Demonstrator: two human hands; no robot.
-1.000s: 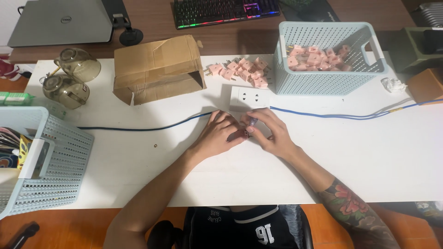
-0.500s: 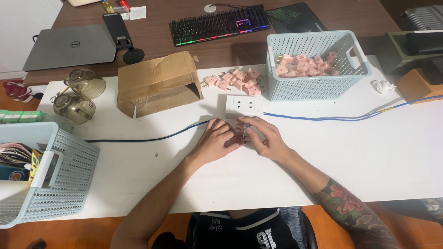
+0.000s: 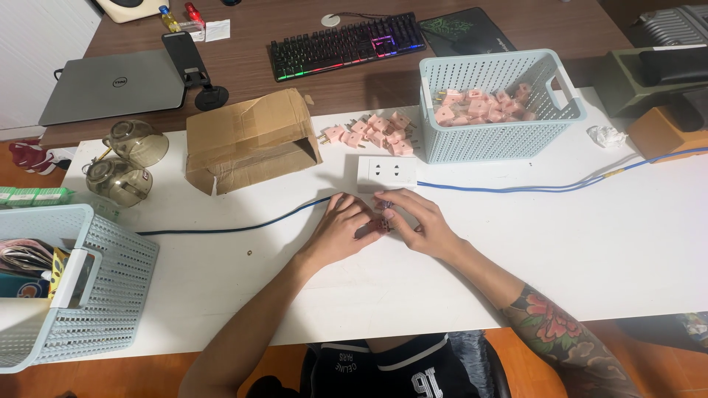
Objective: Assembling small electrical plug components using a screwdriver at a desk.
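— What sits between the left hand (image 3: pixel 341 230) and right hand (image 3: pixel 422 225)?
— A small pink piece (image 3: pixel 379 223), mostly covered by fingers; its shape can't be told.
— And the edges?
— The left basket (image 3: pixel 110 295) is cut off at the left, the grey case (image 3: pixel 675 26) at the right corner. The basket's contents are too cramped to identify.

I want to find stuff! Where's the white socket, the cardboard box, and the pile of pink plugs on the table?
white socket (image 3: pixel 386 173), head view, middle of its top face.
cardboard box (image 3: pixel 247 131), head view, middle of its top panel.
pile of pink plugs (image 3: pixel 377 133), head view, a plug mid-pile.
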